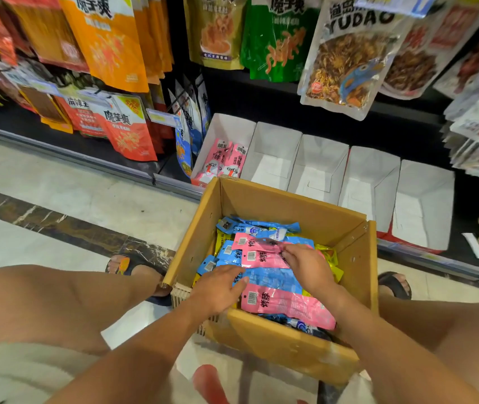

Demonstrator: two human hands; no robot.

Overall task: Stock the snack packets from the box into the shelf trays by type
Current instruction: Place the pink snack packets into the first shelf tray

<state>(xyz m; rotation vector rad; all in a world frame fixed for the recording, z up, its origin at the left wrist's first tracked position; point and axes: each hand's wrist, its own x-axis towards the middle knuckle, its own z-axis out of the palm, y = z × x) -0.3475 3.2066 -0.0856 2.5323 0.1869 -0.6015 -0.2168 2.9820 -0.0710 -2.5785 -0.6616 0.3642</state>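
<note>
1. The pink packets [257, 253] lie on top of the mixed heap in the box [290, 199], over the blue packets [274, 279].
2. The right hand [308, 265] pinches them at their right end with curled fingers, so they reach out to the left of the grip.
3. The left hand [218, 290] lies with straight fingers on a blue packet and holds nothing.
4. It is better to gather only pink ones, with edges together, before lifting.
5. They probably belong in the leftmost tray [226, 126], which already holds the same kind.

Pale marble floor [57, 182] with dark stripe [72, 228], black shelving [290, 112]
</note>
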